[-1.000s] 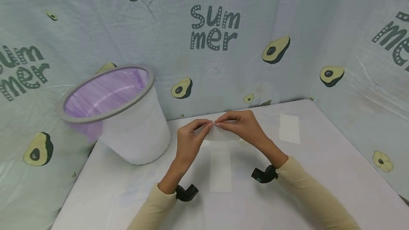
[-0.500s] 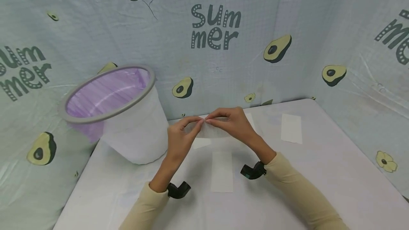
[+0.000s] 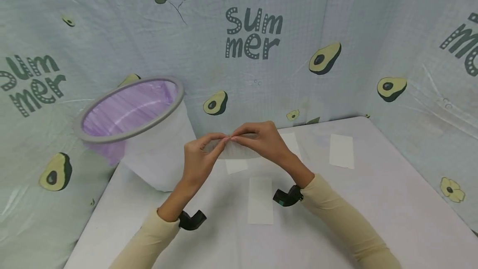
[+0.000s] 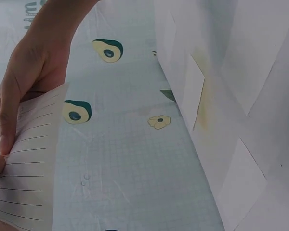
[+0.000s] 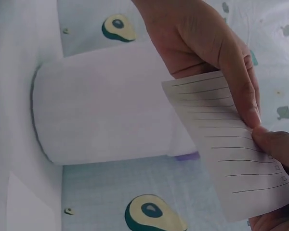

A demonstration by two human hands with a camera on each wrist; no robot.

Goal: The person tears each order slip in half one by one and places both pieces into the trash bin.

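A lined sheet of paper (image 5: 221,149) with small checkboxes along one edge hangs between my two hands. My left hand (image 3: 198,163) pinches its upper edge between thumb and fingers. Right beside it, my right hand (image 3: 263,142) pinches the same edge, so the fingertips of both hands meet. From the head view the sheet (image 3: 240,151) shows only partly, below the hands and above the table. Its ruled lines also show in the left wrist view, where the paper (image 4: 31,159) bends a little. Whether the sheet is torn at the pinch cannot be told.
A white bin (image 3: 160,157) with a grey rim and purple liner stands at the left. White paper slips lie on the table: one in front (image 3: 260,201), one at right (image 3: 341,151), others partly behind the hands. A printed cloth (image 3: 254,94) hangs behind.
Both hands have moved left together with the lined sheet, closer to the bin. A slip behind the right hand has come into view. The fingertips still pinch the edge.
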